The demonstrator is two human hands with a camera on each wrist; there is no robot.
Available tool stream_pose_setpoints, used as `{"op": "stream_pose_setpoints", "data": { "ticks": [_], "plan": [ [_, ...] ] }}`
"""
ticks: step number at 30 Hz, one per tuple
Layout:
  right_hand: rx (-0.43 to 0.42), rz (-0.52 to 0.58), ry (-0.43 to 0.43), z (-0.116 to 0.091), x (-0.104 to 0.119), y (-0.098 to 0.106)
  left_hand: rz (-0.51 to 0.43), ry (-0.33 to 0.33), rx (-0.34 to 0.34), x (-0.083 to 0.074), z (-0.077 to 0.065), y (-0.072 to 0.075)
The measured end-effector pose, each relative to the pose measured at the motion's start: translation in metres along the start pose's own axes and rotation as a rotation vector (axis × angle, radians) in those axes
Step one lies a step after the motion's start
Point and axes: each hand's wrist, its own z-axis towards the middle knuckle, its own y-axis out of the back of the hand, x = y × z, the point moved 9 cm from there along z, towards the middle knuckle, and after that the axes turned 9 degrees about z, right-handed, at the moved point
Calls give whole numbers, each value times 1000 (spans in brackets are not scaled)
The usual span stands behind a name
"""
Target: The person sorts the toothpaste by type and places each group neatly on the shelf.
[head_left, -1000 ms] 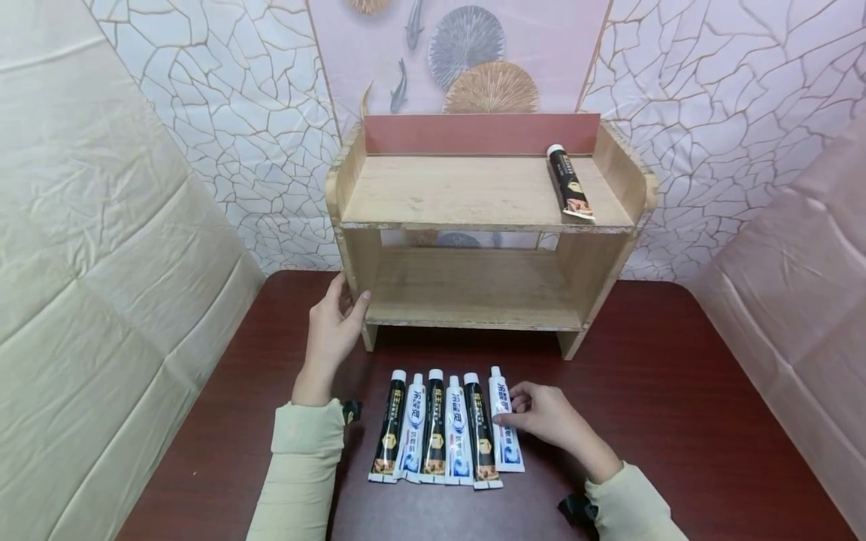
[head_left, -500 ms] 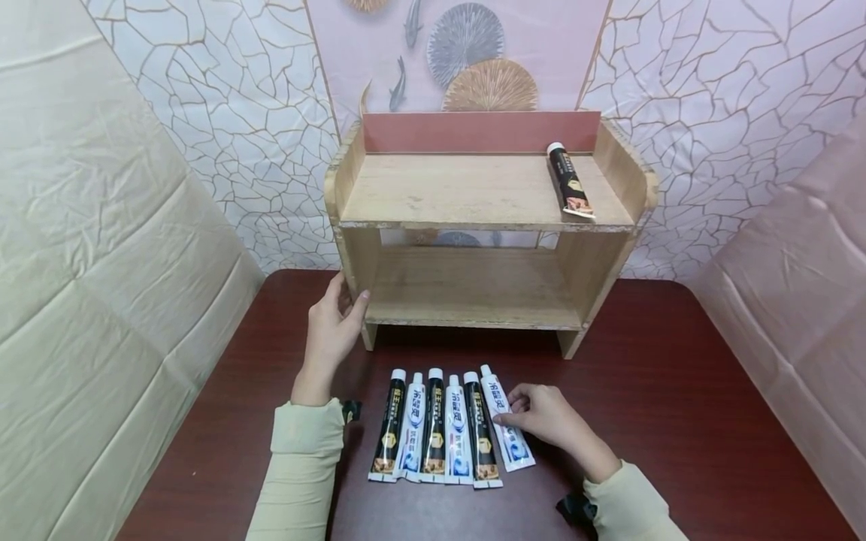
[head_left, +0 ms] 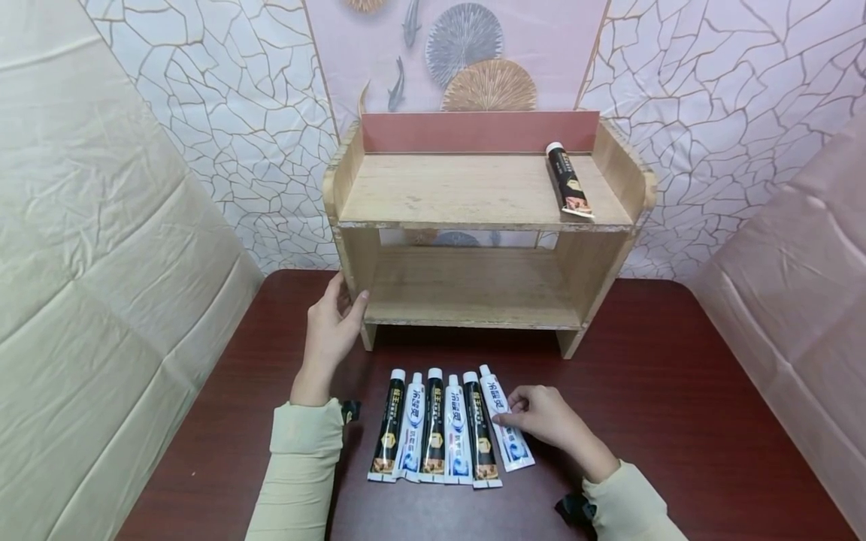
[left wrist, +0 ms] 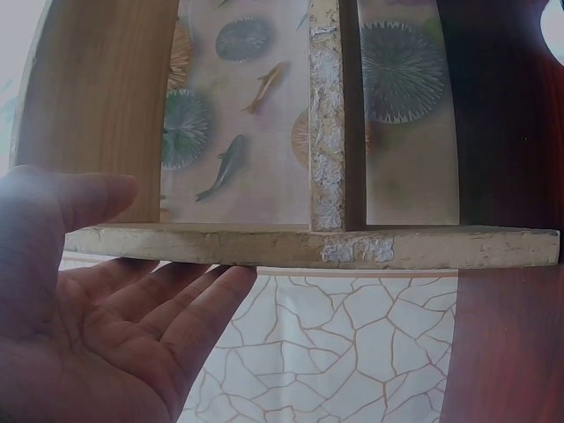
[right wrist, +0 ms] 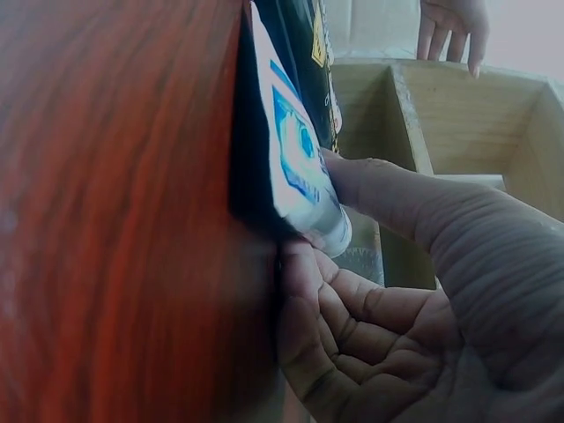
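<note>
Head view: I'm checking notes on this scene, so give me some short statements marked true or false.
1. The left hand holds the side of the wooden shelf. True.
2. A tube lies on its lower level. False: a single black tube lies on the upper level.
3. The right hand pinches the rightmost white tube. True.
4. All tubes before the shelf are white. False: the row of tubes on the table alternates black and white.
5. That row's caps face the shelf. True.
</note>
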Motion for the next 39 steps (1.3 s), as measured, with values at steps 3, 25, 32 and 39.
{"op": "stream_pose_setpoints", "data": {
  "ticks": [3,25,32,39],
  "plan": [
    [6,0,-13,0,-1,-1,0,2,-2,0,0,0],
    [-9,20,-23,0,-3,3,-16,-10,-1,-1,0,-2],
    [-12,82,-30,1,-6,5,-27,-9,-6,-1,0,-1],
    [-10,155,-40,2,-14,7,-16,-9,-5,-2,0,0]
  ]
}}
